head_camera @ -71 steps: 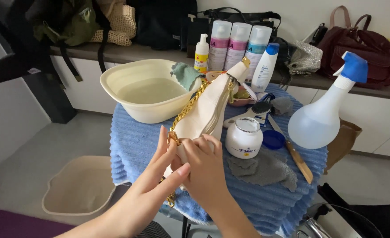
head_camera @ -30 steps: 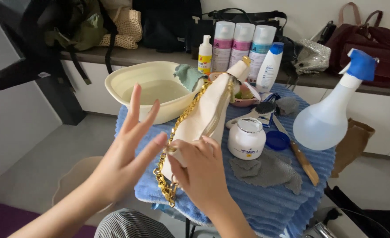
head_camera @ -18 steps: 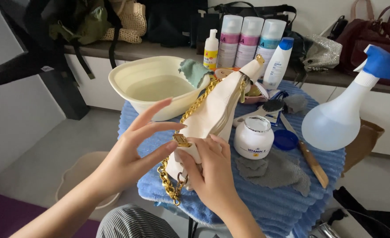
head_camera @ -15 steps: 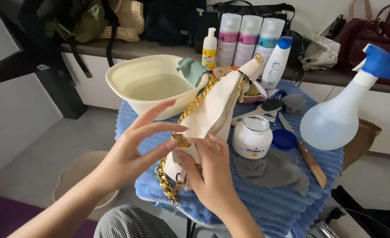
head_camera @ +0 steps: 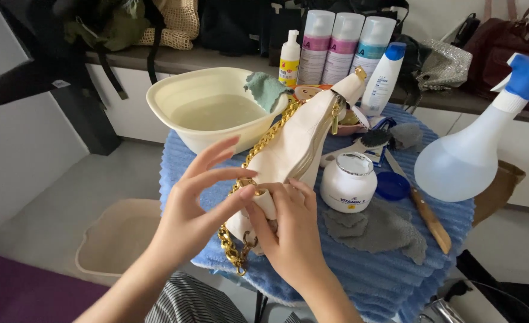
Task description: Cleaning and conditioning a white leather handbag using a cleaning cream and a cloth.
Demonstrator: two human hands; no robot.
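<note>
Both forearms rise from the lower edge of the view and meet over the near side of a small round table covered with a ribbed blue towel (head_camera: 360, 281). The left hand (head_camera: 195, 209) is held with its palm turned inward and its fingers spread and extended; the thumb and one fingertip touch the gold ring at the near end of a cream leather shoulder bag (head_camera: 294, 149), and the rest of the hand is unclenched. The right hand (head_camera: 288, 230) is curled around that same near end of the bag, grasping it from below, with the fingertips pressed on the leather. The bag lies slanted across the table, its far tip pointing towards the bottles, and its chunky gold chain strap (head_camera: 264, 143) runs along its left edge and hangs below the hands. Behind it stands a pale yellow plastic basin (head_camera: 174, 107) holding clear water, with a green cloth (head_camera: 265, 88) draped on its rim. A white open-topped jar (head_camera: 349, 182) stands just right of the bag.
</note>
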